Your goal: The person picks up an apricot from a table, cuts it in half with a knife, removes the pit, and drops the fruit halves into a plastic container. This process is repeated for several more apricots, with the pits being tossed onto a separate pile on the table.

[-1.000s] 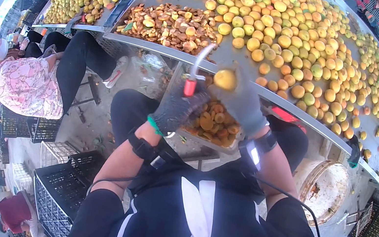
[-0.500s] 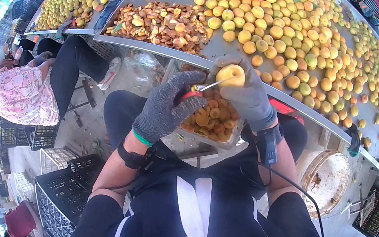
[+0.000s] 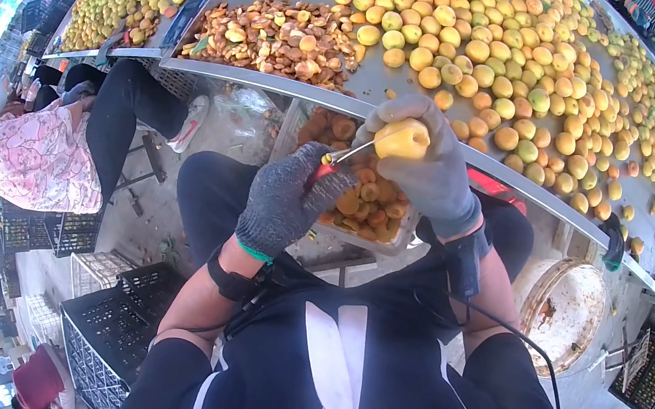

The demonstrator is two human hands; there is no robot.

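Note:
Gloved in dark grey knit, my left hand (image 3: 282,208) is closed around the red handle of a thin-shafted metal tool (image 3: 322,171). Its shaft slants up and right, and the tip meets the left side of a peeled-looking yellow apricot (image 3: 408,142). My right hand (image 3: 442,175), in a smoother grey glove, grips this apricot near the table edge, fingers behind it and thumb below. Under both hands, between my knees, a clear bin (image 3: 400,242) holds apricot pieces (image 3: 370,203).
A metal table (image 3: 381,80) in front bears many whole apricots (image 3: 489,50) and a heap of brown pits (image 3: 277,38). A black crate (image 3: 99,348) stands at left, a white bucket (image 3: 563,315) at right. Another person (image 3: 44,151) sits to the left.
The apricot has turned in my right hand. My left hand has shifted slightly right and down, and the tool's shaft now lies at a different angle against the fruit.

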